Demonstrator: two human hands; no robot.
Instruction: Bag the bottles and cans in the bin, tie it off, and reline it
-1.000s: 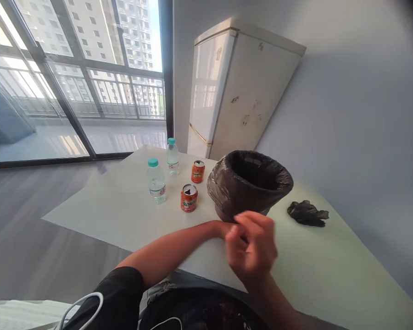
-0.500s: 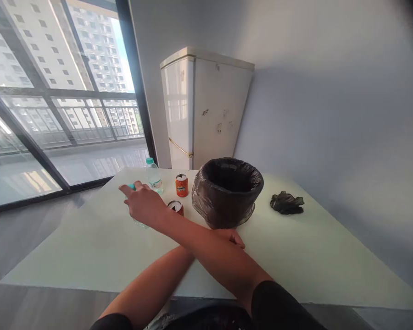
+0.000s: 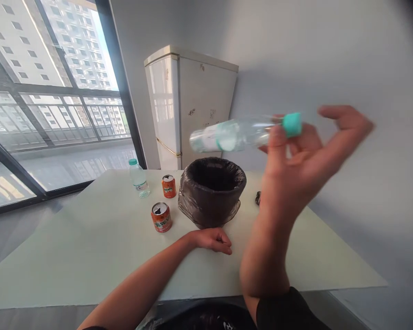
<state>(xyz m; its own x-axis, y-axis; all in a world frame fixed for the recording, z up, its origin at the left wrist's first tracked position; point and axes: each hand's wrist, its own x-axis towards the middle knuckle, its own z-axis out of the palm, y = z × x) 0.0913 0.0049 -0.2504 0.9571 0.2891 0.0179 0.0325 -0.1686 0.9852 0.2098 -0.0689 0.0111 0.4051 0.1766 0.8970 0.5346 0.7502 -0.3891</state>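
My right hand (image 3: 292, 169) is raised, pinching a clear plastic bottle (image 3: 242, 133) near its turquoise cap. One finger sticks out away from it. Tilted almost flat, the bottle hangs in the air above the lined trash bin (image 3: 211, 204), its base pointing left; motion blurs it a little. On the table in front of the bin rests my left hand (image 3: 213, 239), its fingers curled loosely with nothing visible in them. Left of the bin stand two orange cans, a nearer can (image 3: 162, 219) and a farther can (image 3: 169, 186). A second bottle (image 3: 137, 178) is upright beyond them.
The pale table (image 3: 99, 256) spreads beneath everything. A crumpled black bag (image 3: 258, 198) is mostly hidden behind my right arm. A white fridge (image 3: 206, 105) stands behind the table, with a glass sliding door (image 3: 55, 133) to the left and a grey wall at right.
My right hand has swung from the left across to the right, lifting the bottle off the table. The left hand stays by the bin. The camera view has shifted slightly.
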